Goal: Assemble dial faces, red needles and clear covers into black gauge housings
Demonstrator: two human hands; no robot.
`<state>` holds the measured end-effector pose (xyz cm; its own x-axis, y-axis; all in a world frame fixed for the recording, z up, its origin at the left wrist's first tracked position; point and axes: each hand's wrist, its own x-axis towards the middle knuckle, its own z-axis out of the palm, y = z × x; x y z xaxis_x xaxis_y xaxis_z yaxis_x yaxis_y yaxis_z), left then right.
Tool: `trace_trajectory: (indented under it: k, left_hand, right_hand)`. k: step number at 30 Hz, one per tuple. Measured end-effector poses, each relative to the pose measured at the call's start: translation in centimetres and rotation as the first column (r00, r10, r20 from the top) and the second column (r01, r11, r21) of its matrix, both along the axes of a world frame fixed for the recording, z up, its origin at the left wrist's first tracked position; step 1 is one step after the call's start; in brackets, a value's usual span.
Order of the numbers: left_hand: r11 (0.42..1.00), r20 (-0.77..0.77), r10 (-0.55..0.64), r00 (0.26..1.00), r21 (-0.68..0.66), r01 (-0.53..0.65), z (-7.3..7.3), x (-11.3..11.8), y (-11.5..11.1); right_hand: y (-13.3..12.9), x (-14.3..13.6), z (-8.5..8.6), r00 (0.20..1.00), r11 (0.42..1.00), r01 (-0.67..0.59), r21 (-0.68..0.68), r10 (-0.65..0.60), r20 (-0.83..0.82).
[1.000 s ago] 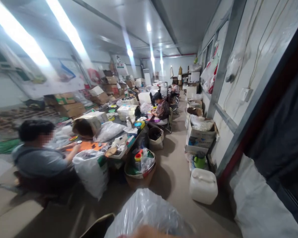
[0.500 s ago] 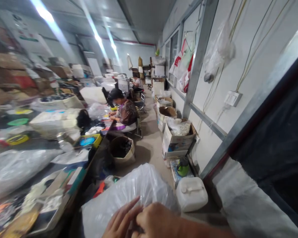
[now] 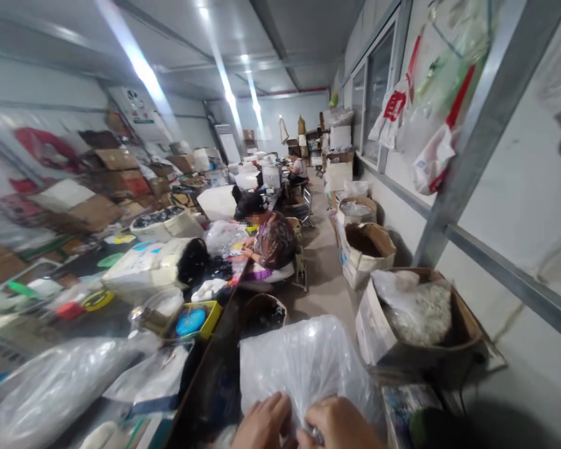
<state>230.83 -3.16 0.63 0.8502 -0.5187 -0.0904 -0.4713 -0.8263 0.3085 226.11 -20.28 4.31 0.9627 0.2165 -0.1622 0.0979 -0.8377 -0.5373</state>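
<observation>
A large, full, cloudy plastic bag [image 3: 308,349] fills the bottom middle of the view, its film gathered into folds between my hands. On the left side of the gathered part, my left hand [image 3: 264,424] has its fingers bent around the plastic. My right hand [image 3: 339,424] is closed on the folds just to the right, thumb and fingers pinched together. The two hands are close together. The bag's underside is out of view.
At the left runs a cluttered table with another plastic bag [image 3: 60,380] and a yellow tray [image 3: 210,318]. A seated person [image 3: 273,240] works ahead. Open cartons, the nearest holding a filled bag [image 3: 421,312], line the right wall beside the aisle [image 3: 322,268].
The view has moved forward along the aisle, bringing the person and cartons nearer. The bag and both hands have shifted right in view; the white jug has left the frame.
</observation>
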Motion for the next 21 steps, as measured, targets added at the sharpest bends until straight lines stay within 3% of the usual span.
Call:
trace_trajectory:
  k: [3,5,10,12,14,17,19,21]
  left_hand:
    - [0.999,-0.011,0.011,1.000,-0.037,-0.011,2.0,8.7,-3.1]
    - [0.997,0.022,0.007,1.000,-0.079,-0.005,2.3,14.4,-5.1]
    - [0.966,0.099,-0.085,0.991,-0.234,0.106,1.4,31.2,-10.3]
    - [0.948,0.135,-0.127,0.983,-0.276,0.161,1.8,38.6,-12.3]
    - [0.926,0.164,-0.168,0.972,-0.312,0.212,3.3,45.8,-14.3]
    - [0.887,0.209,-0.217,0.954,-0.366,0.282,6.9,55.7,-16.9]
    - [0.864,0.234,-0.234,0.944,-0.394,0.313,9.1,61.6,-18.6]
    - [0.851,0.255,-0.241,0.937,-0.408,0.330,10.1,67.0,-20.4]
  right_hand:
    - [-2.9,8.4,2.2,0.998,0.998,0.030,0.060,-0.033,0.050]
    - [-4.7,14.0,2.9,0.996,0.995,0.051,0.082,-0.057,0.073]
    - [-8.7,29.5,2.1,0.984,0.984,0.146,0.097,-0.155,0.092]
    - [-10.1,36.0,2.2,0.973,0.978,0.181,0.104,-0.193,0.124]
    - [-11.5,42.2,3.1,0.956,0.966,0.224,0.125,-0.243,0.162]
    - [-13.8,50.5,5.8,0.924,0.937,0.275,0.214,-0.319,0.210]
    - [-15.5,55.6,7.4,0.905,0.916,0.289,0.279,-0.356,0.233]
    - [-17.5,60.4,7.8,0.888,0.904,0.285,0.317,-0.374,0.269]
